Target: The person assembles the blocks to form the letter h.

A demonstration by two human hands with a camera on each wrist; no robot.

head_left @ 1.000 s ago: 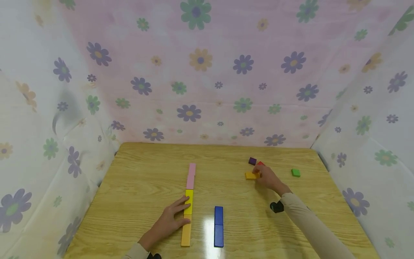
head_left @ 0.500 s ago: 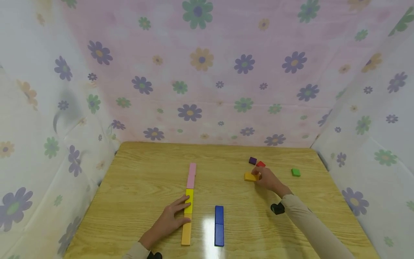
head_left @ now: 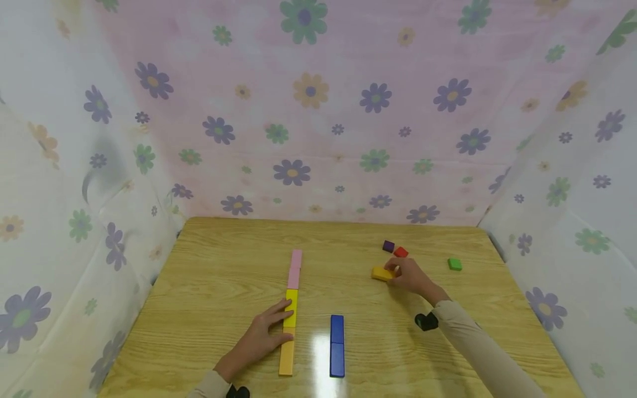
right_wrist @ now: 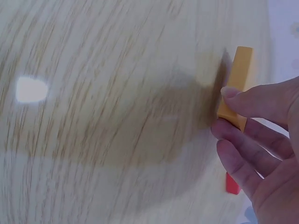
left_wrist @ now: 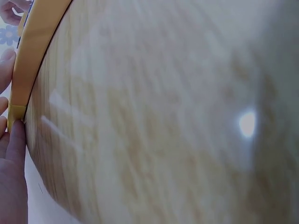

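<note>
In the head view, my right hand (head_left: pixel 410 275) pinches an orange block (head_left: pixel 381 273) between thumb and fingers at the right of the table. The right wrist view shows the thumb (right_wrist: pixel 254 100) on one face of that block, its far end sticking out past the fingers. My left hand (head_left: pixel 261 334) lies with spread fingers on a line of blocks at the left. Two fingertips rest on the yellow block (head_left: pixel 292 301), and the thumb touches the line where yellow meets the light orange block (head_left: pixel 286 359). Pink blocks (head_left: pixel 294 273) form the far end of this line.
Blue blocks (head_left: pixel 337 345) stand end to end on the wood-grain table (head_left: pixel 229 265), between the hands. A purple block (head_left: pixel 388 246) and a red block (head_left: pixel 401 252) lie beyond my right hand, a green block (head_left: pixel 455 264) farther right. Flowered cloth (head_left: pixel 323 132) surrounds the table.
My right hand has shifted slightly left and nearer with the orange block, which has turned a little. More of the red block shows. The left hand stays in place.
</note>
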